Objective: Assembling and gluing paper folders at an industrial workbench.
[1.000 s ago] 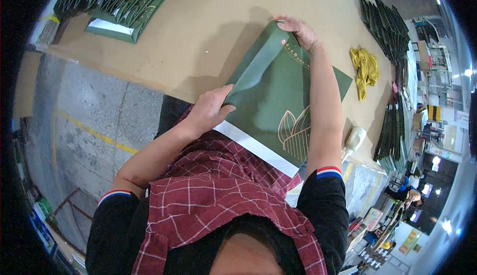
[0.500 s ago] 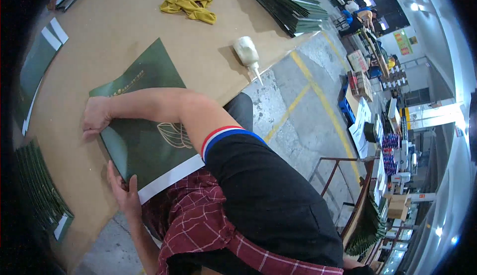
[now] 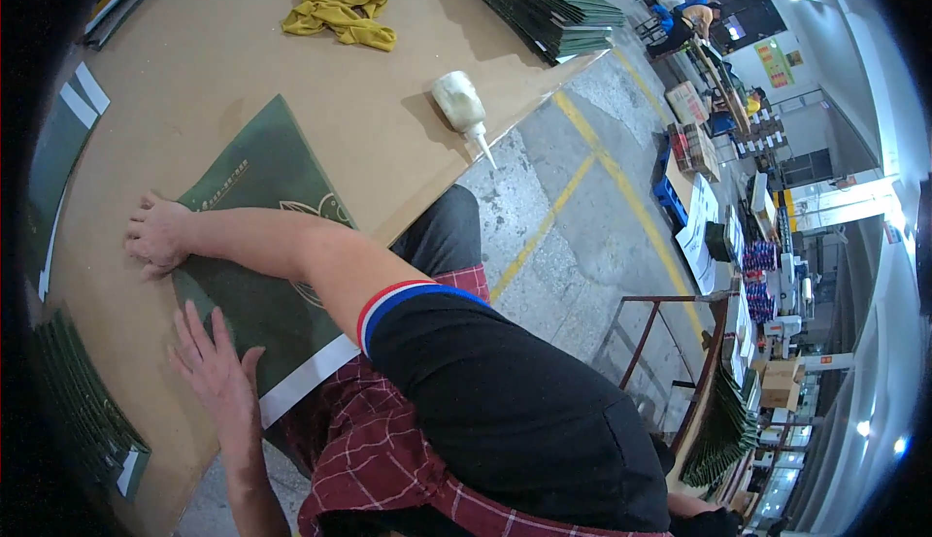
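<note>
A dark green sheet (image 3: 262,168) with gold line drawing, small gold print and a white strip along its near edge lies on the brown table in front of me. My right arm reaches across it, hiding its middle. At the sheet's left edge, my right hand (image 3: 160,234) rests with its fingers spread. My left hand (image 3: 216,367) is open beside the near left part of the sheet, fingers stretched and thumb apart. Whether the left palm touches the sheet I cannot tell. Neither hand grips anything.
A white squeeze bottle (image 3: 458,100) lies near the table's right edge. Beyond are a yellow cloth (image 3: 342,8) and a stack of green sheets (image 3: 544,8). More green sheets (image 3: 83,401) line the left side. Right of the table, a metal-framed rack (image 3: 714,343) stands on the floor.
My right hand has uncurled and spread its fingers at the sheet's left edge. My left hand has moved up and opened from the near corner. The sheet's raised left side now lies flatter.
</note>
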A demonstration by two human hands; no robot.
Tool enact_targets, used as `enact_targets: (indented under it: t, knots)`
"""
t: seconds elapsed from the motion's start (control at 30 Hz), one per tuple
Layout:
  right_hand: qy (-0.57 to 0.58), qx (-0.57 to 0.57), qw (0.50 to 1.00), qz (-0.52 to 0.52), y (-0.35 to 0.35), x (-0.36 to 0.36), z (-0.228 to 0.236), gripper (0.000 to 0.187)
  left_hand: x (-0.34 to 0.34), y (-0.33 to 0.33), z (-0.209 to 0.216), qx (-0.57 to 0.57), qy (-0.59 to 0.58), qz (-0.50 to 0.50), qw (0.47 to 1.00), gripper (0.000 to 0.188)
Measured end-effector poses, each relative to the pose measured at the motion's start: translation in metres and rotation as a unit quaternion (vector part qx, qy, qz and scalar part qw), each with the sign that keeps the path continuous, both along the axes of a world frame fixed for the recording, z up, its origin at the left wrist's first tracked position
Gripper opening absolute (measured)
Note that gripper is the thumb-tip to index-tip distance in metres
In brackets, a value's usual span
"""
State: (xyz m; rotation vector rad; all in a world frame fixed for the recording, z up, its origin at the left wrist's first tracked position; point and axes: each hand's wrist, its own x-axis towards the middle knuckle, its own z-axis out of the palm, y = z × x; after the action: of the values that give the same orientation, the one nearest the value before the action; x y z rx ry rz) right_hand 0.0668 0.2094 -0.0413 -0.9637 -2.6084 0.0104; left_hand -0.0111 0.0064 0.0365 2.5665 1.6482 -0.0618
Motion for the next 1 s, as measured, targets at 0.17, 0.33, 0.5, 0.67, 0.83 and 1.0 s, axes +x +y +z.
enact_targets:
  t: [0.17,0.33,0.5,0.67,0.83,1.0]
  knots:
    - [0.099,-0.049,0.989,-0.102,0.016,0.003,-0.012,0.055,0.032,0.018,-0.032,-0.061,-0.091,-0.129,0.986,0.061]
    - [0.031,-0.040,0.989,-0.138,0.008,0.012,-0.007,0.058,0.040,0.014,-0.045,0.002,-0.065,-0.146,0.987,0.059]
    - [0.005,0.019,0.973,-0.229,-0.054,0.021,0.040,0.062,0.006,-0.001,-0.051,0.025,-0.034,-0.098,0.994,0.057]
    - [0.282,0.013,0.854,-0.438,-0.134,0.150,0.104,0.068,-0.006,-0.026,-0.044,0.055,-0.002,-0.041,0.998,0.054]
    - [0.258,-0.182,0.878,-0.360,-0.151,0.135,0.033,0.062,0.001,-0.012,-0.052,0.046,-0.072,-0.003,0.996,0.049]
    - [0.317,-0.195,0.857,-0.357,-0.138,0.136,0.013,0.051,0.060,0.050,-0.078,0.039,-0.409,0.037,0.911,0.039]
